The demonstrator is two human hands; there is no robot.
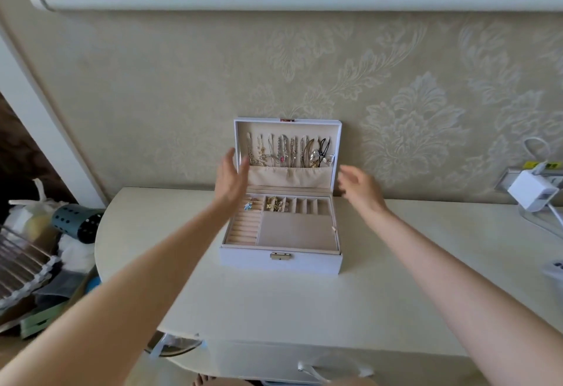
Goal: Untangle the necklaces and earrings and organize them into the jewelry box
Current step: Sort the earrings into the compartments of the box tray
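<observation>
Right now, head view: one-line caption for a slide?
Left hand and right hand, open, flank the raised lid of a white jewelry box on a table, necklaces hanging inside.

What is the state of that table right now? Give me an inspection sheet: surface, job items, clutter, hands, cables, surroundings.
Surface: cream table, rounded left end.
Job's things: white jewelry box stands open, its lid upright against the wall; necklaces hang in a row inside the lid; gold earrings lie in a rear tray compartment.
Clutter: teal perforated holder and bags off the table, to the left.
Hands: left hand open by the lid's left edge; right hand open, blurred, beside its right edge; both hold nothing.
Cables: white charger at the wall, right, with a white cable looping above.
Surroundings: patterned beige wallpaper.
</observation>
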